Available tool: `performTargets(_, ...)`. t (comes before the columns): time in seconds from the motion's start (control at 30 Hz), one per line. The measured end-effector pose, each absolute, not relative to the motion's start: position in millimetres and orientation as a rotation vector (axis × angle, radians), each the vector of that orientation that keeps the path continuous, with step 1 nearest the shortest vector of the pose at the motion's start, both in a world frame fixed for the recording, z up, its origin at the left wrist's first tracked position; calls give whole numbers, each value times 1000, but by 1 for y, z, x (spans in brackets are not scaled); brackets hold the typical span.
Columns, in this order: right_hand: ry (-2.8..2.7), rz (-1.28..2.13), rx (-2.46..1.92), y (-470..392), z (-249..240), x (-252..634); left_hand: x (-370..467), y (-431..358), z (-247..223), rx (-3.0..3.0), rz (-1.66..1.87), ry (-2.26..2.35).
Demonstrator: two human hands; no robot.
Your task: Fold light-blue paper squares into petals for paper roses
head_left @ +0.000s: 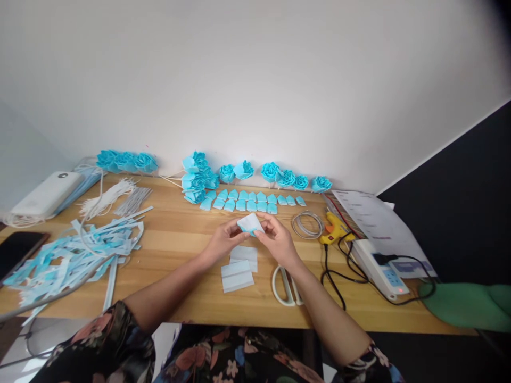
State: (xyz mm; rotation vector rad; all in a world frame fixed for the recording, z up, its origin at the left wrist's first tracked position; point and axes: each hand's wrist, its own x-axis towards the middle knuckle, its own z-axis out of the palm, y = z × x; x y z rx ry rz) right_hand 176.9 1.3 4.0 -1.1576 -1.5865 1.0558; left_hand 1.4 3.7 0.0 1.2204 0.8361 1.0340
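Note:
Between both hands, above the table, is a small folded piece of white and light-blue fabric (250, 223). My left hand (225, 236) pinches its left edge, and my right hand (277, 238) grips the right side with the thumb on its front. Two pale fabric squares (237, 276) lie overlapping on the wood just below the hands. White-handled scissors (282, 287) rest by my right forearm, partly hidden under it. Behind the hands, folded blue petal pieces (251, 205) lie in two rows.
Blue fabric roses (195, 178) line the wall. A heap of cut strips (75, 260), wires (133, 201), a phone (22, 250) and a white power bank (50, 194) are left. At right are a wire coil (307, 225), yellow glue gun (336, 230), power strip (379, 268) and paper sheets (375, 223).

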Motion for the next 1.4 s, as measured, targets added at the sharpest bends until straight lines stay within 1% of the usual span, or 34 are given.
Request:
performTargets(0.23, -1502, 1366, -1012, 2, 0, 175, -1, 10, -12, 1175, 1121, 862)
performTargets(0.3, -1470, 1391, -996, 2, 0, 176, -2, 10, -12, 1203, 1100, 872)
performTargets(0.5, -1483, 1331, -1047, 3, -2, 176, -2, 6, -3, 1206, 1081, 860)
performTargets(0.67, -1455, 1307, -1066, 3, -3, 175, -2, 3, 3, 1224, 924, 920)
performTargets(0.8, -1475, 1295, -1072, 3, 0, 176, -3, 3, 4, 1282, 921, 1005)
performTargets(0.97, -1574, 1235, -1119, 1, 5, 179, -2, 2, 2, 1403, 792, 998)
performTargets(1.13, -1642, 1110, -1162, 0, 6, 179, -1, 1, 2, 1454, 737, 991)
performTargets(1.4, -1687, 922, -1198, -3, 9, 176, -2, 1, 5, 1404, 778, 962)
